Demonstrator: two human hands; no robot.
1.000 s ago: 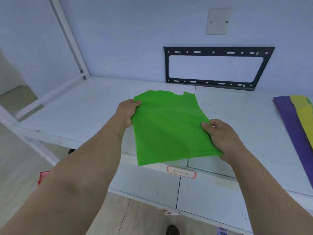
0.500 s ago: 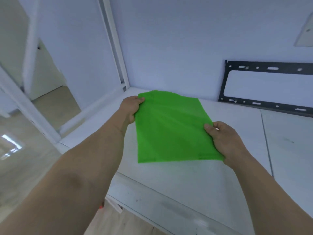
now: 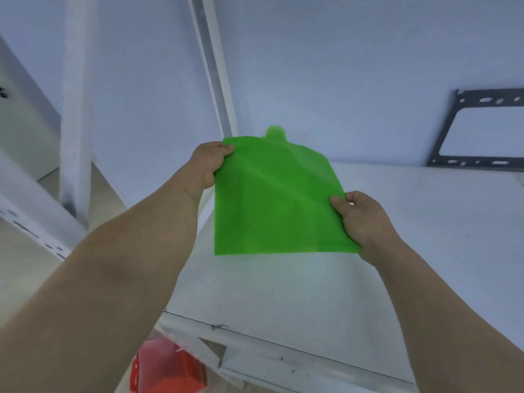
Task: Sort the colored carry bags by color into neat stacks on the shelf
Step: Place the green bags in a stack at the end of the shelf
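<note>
From the head camera, a good deal is cut off or soft. The black slotted metal bracket on the pale wall runs out of the right edge, so only its left part shows. A blurred red plastic object sits below the shelf at the bottom edge, and what it is cannot be told. Both forearms leave the frame at the lower corners. The fingers under the bag are hidden by the fabric, and the bag's far top edge is hazy, with a small rounded green tab poking up there.

The flat bright green fabric carry bag is held in the air between the two hands, over the left part of the white shelf board and tilted slightly. The left hand pinches the bag's upper left corner, thumb on top. The right hand grips the right edge low down, near the lower right corner, thumb lying over the cloth. The fabric spans the gap between them with soft creases.

The bag's lower edge hangs above the shelf surface, not touching it as far as can be seen. A white upright post stands just behind the left hand at the shelf's back left corner. To the right, bare shelf stretches toward the bracket; the front lip of the shelf runs below the arms.
</note>
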